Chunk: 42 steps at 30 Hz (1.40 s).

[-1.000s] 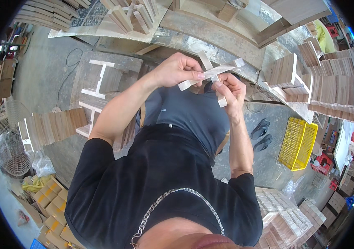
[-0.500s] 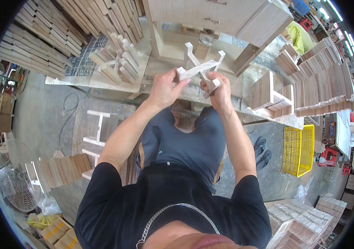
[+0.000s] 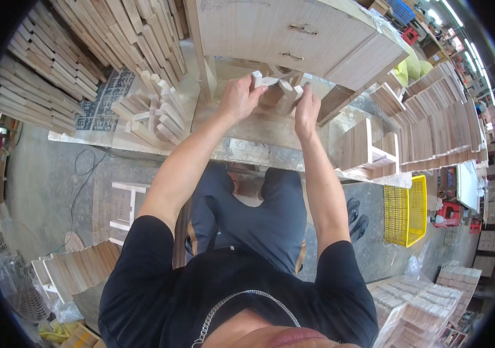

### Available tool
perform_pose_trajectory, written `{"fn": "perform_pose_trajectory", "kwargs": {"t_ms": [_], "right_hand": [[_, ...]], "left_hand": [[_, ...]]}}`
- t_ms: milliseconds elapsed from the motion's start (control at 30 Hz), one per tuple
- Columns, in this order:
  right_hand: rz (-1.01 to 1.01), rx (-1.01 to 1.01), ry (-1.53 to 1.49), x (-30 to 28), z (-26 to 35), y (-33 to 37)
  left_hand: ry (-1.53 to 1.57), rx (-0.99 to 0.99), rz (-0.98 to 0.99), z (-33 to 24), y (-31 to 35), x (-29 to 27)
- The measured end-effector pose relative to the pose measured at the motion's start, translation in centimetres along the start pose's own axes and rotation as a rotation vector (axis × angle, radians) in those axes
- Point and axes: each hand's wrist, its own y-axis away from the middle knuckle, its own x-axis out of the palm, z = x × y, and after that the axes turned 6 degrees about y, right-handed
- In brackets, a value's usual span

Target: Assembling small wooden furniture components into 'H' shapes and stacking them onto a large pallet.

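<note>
A pale wooden cross frame [image 3: 268, 80], made of crossed bars with upright end pieces, is between my hands over the bench, under the front of a wooden cabinet-like box. My left hand [image 3: 239, 98] is closed on its left end, thumb along the bar. My right hand [image 3: 307, 112] is at its right end, fingers pointing away from me and pressed against the wood; the thumb side is partly hidden. The frame's far parts are in the shade of the box [image 3: 294, 43] and hard to make out.
Slatted wooden pieces [image 3: 154, 113] stand left on the workbench [image 3: 247, 149], before tall stacks of wooden strips [image 3: 56, 52]. On the right are rows of wooden panels [image 3: 433, 127]. A yellow crate [image 3: 405, 211] and black slippers [image 3: 358, 220] are on the floor; a fan [image 3: 21, 272] stands left.
Both my hands have moved away from me with the cross frame, lower and toward the box. My right hand's fingers have straightened from their curled grip. The view has tilted slightly.
</note>
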Motion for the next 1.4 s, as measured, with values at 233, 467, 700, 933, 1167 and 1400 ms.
{"fn": "perform_pose_trajectory", "kwargs": {"t_ms": [233,467,700,933,1167,1400], "right_hand": [[-0.044,-0.336,0.370,-6.8,-0.4,11.8],[-0.016,-0.286,0.583,-17.0,-1.1,22.0],[-0.011,-0.154,0.495,-20.7,-3.6,23.6],[0.059,-0.272,0.432,-19.1,-1.1,24.3],[0.125,-0.305,0.547,-22.3,-0.2,26.8],[0.311,-0.636,0.922,-20.3,3.2,21.8]], "left_hand": [[-0.033,0.062,0.001,1.1,-0.7,0.6],[-0.049,0.015,0.061,0.6,-0.8,0.3],[-0.062,0.013,0.044,0.5,-0.3,-0.2],[-0.077,-0.073,0.050,0.2,-0.6,-0.2],[-0.056,-0.048,0.085,0.8,1.4,-1.1],[0.124,-0.043,0.321,-3.1,9.5,-6.9]]}}
